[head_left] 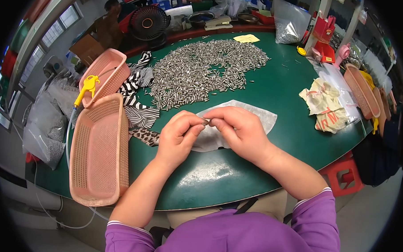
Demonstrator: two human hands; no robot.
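My left hand [178, 136] and my right hand [239, 129] meet fingertip to fingertip above a white cloth [260, 119] on the green table. Both are closed in a pinch. Something small and dark shows at the fingertips, mostly hidden, and I cannot make out its kind. Just beyond the cloth spreads a large heap of small silvery metal pins [190, 72], heaped loosely with a few strays at its border. Striped and leopard-print fabric [142, 115] lies between the heap and the left-hand baskets.
At left stand a pink plastic basket [75, 166] and a second one [119, 78] bearing a yellow air blow gun [88, 88] on a hose. A black fan [148, 24] is behind. Crumpled cloth [325, 106], another basket [362, 91] and a red stool [344, 175] are at right.
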